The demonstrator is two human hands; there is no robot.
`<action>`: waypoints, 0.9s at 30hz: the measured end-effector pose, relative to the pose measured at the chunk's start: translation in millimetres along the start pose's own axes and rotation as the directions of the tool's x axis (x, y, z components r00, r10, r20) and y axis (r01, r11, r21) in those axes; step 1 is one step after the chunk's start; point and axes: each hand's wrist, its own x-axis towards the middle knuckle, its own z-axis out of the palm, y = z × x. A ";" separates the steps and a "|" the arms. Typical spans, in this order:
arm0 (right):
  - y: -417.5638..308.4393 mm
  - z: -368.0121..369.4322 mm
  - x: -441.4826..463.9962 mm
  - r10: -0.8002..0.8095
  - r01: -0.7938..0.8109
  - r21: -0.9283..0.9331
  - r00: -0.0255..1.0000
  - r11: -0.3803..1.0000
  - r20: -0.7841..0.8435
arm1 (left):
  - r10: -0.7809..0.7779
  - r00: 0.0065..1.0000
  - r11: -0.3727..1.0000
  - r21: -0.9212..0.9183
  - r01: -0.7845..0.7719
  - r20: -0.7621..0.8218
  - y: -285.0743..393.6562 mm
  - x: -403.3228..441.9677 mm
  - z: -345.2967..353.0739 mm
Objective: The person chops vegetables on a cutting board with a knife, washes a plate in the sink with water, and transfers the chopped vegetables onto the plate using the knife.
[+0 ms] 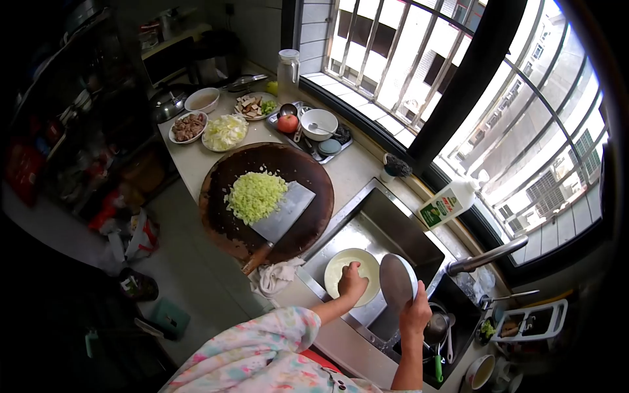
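Note:
My left hand [354, 283] is over the cream-coloured bowl [332, 275], its fingers curled down inside the rim. Whatever lies between those fingers is hidden. The bowl is at the near end of the steel sink [401, 219] and has something pale in it. To its right, my right hand [414, 311] grips a white plate [397, 280] by the edge, tilted almost upright beside the bowl. On the round chopping board [308, 167] lie a heap of chopped pale-green vegetable [255, 196] and a cleaver [286, 213], handle toward me.
A cloth [275, 278] lies by the board. Behind are a plate of shredded cabbage [225, 133], a bowl of meat [189, 127] and a tray [344, 145] with a tomato [287, 124]. A detergent bottle [449, 202] and the faucet [488, 255] stand along the window side.

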 end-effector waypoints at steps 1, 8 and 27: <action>-3.2 -0.1 2.0 -0.006 0.006 -0.011 1.000 1.000 0.028 | 0.062 0.998 0.998 -0.002 -0.062 -0.021 2.5 3.6 -8.6; -4.8 -5.9 12.1 0.186 -0.152 0.200 0.969 0.968 -0.163 | 0.413 0.901 0.909 0.006 -0.416 -0.133 7.8 8.0 -33.8; 25.2 45.3 -3.9 0.426 -0.382 0.343 0.903 0.858 -0.060 | 0.590 0.803 0.807 0.009 -0.591 -0.083 41.1 46.8 -133.4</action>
